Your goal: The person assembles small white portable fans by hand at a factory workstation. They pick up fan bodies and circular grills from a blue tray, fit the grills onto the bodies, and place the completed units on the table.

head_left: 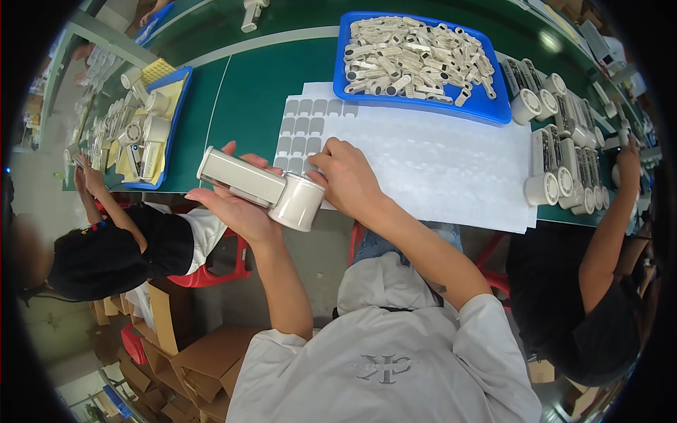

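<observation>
A white plastic housing, with a long rectangular body and a round cup-like end, rests across my left hand. The fingers and thumb of that hand support it from below and behind. Close to the cup end is my right hand, its fingers curled and thumb and fingertips drawn together over the sticker sheet. What lies between those fingertips is hidden. Grey rounded stickers stand in rows at the left part of the white backing sheet, which spreads over the green table.
A blue tray heaped with small white parts overlaps the sheet's far edge. Similar housings line the right side. Another blue tray with housings stands left. Co-workers' hands are at the left and right.
</observation>
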`<state>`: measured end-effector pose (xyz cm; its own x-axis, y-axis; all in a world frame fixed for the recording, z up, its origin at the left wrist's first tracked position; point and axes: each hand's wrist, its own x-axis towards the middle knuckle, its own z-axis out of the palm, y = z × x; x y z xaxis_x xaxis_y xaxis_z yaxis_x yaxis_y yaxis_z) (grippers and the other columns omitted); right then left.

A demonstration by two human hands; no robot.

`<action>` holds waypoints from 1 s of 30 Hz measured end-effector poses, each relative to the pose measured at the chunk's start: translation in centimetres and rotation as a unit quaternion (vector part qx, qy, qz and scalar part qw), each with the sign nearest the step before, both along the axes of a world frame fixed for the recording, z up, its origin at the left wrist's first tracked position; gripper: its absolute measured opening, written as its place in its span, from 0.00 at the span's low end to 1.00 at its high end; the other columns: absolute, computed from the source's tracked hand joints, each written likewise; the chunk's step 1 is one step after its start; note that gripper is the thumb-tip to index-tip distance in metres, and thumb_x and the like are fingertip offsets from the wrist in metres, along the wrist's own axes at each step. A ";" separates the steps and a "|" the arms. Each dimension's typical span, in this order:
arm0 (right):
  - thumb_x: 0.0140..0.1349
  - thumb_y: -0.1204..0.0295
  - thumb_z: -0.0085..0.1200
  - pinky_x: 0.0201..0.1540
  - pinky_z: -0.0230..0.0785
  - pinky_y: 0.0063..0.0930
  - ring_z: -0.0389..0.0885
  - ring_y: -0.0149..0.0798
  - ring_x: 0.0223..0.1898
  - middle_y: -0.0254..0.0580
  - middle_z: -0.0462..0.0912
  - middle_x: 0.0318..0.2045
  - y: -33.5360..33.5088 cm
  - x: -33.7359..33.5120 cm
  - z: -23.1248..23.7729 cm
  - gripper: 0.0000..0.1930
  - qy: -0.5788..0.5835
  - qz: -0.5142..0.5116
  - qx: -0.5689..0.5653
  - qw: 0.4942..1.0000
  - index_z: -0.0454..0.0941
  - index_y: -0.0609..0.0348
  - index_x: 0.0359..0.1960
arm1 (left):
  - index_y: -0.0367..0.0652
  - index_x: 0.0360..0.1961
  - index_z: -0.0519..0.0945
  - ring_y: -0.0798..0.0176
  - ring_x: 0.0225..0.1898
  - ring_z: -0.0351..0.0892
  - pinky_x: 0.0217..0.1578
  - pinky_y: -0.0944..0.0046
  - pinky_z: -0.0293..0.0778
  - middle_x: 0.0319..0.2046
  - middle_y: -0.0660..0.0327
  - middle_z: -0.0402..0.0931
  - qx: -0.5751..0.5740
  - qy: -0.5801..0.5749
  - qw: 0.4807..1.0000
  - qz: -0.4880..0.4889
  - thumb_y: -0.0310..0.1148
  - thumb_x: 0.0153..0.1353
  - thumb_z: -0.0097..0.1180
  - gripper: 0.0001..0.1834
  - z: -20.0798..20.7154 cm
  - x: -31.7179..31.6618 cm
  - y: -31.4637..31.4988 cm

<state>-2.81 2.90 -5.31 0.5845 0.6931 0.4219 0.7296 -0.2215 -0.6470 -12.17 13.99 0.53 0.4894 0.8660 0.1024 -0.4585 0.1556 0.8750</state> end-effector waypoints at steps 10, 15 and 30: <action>0.50 0.72 0.56 0.43 0.67 0.43 0.74 0.50 0.41 0.47 0.76 0.35 1.3 -0.8 -1.6 0.07 0.021 -0.061 0.008 0.998 0.78 0.58 0.31 | 0.40 0.61 0.65 0.64 0.25 0.72 0.25 0.64 0.74 0.28 0.57 0.73 -0.017 -0.025 0.999 -0.045 0.75 0.59 0.36 0.48 1.6 -0.8 -0.7; 0.48 0.71 0.58 0.44 0.64 0.38 0.71 0.46 0.44 0.45 0.73 0.39 0.1 -1.5 -0.9 0.11 -0.001 -0.037 -0.005 0.999 0.77 0.58 0.34 | 0.40 0.60 0.65 0.65 0.24 0.72 0.27 0.67 0.74 0.28 0.58 0.72 0.037 0.019 0.999 0.009 0.67 0.68 0.24 0.41 3.1 1.6 -3.1; 0.60 0.75 0.60 0.46 0.70 0.25 0.76 0.28 0.43 0.35 0.77 0.41 -5.0 3.3 3.4 0.09 0.396 -0.045 0.366 0.841 0.77 0.59 0.42 | 0.39 0.57 0.65 0.61 0.36 0.73 0.43 0.60 0.71 0.35 0.57 0.73 0.129 -0.024 0.989 -0.064 0.47 0.70 0.45 0.24 3.8 3.9 -4.0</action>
